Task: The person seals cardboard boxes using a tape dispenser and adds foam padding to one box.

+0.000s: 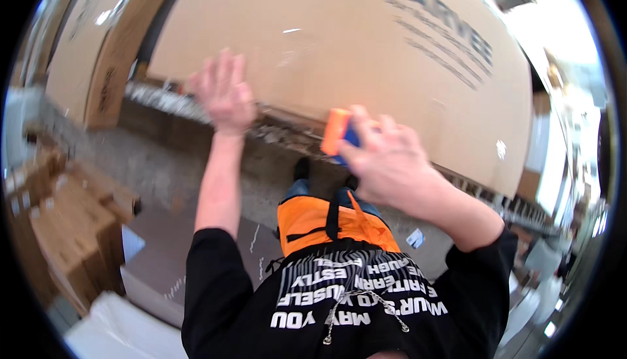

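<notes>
In front of me a large brown cardboard box (313,39), with dark print on its upper right, fills the far part of the view. My left hand (225,98) is stretched out at its near edge with the fingers spread and nothing in them; whether it touches the cardboard I cannot tell. My right hand (392,163) is closed round an orange-and-blue handheld object (336,132) whose exact kind is blurred. That object is at the near lower edge of the box, right of my left hand.
Another tall carton (108,65) stands at the left. Smaller cardboard boxes (81,228) are stacked at the lower left, beside a large grey-brown panel (170,254). Rough, torn-looking material (281,130) runs along the box's near edge. A small white-and-blue piece (415,238) lies on the floor.
</notes>
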The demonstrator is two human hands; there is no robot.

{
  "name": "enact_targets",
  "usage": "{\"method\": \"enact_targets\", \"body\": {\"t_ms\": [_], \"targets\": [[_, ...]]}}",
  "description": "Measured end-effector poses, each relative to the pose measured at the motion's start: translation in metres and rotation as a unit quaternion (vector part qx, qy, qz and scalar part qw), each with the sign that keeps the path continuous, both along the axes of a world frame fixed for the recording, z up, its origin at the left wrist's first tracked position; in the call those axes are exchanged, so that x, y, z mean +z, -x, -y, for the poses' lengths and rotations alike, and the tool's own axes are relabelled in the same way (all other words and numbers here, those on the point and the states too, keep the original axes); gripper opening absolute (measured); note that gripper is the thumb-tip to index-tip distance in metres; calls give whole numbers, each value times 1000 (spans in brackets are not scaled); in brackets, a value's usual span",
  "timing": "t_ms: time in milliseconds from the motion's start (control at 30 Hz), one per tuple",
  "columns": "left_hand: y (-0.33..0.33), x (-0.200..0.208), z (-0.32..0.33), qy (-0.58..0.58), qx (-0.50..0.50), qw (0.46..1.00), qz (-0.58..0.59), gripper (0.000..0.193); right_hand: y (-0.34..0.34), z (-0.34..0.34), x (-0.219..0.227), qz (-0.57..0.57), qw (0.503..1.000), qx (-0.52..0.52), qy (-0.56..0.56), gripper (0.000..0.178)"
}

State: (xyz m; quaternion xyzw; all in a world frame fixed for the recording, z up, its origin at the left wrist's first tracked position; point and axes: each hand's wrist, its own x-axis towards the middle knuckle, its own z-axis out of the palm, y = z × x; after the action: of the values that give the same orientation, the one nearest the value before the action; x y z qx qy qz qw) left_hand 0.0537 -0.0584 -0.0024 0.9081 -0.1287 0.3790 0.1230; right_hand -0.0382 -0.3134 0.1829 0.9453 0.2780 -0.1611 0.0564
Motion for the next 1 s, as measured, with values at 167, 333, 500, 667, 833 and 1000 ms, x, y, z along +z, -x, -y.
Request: {"method": "enact_targets", "body": {"t_ms": [167,333,500,667,833,1000], "targets": [[-13,-18,-71,-84,41,993,-70,45,-4,-36,0,-15,997,70,-13,23],[-13,-20,-109,-82,47,992,-89,52,28,44,-3,-6,999,27,-37,22],[18,-23,17,-173,28,985,-5,50,101,222,15,-91,991,-85,41,33],[144,41,311,-172,-225,940,-193,79,191,390,5,-19,979,-137,152,32],[185,49,473,-206,-366,872,-250,88,217,445,-27,-24,976,-144,158,35],[193,47,523,-269,-355,861,-245,91,196,385,-57,19,969,-92,227,24]]}}
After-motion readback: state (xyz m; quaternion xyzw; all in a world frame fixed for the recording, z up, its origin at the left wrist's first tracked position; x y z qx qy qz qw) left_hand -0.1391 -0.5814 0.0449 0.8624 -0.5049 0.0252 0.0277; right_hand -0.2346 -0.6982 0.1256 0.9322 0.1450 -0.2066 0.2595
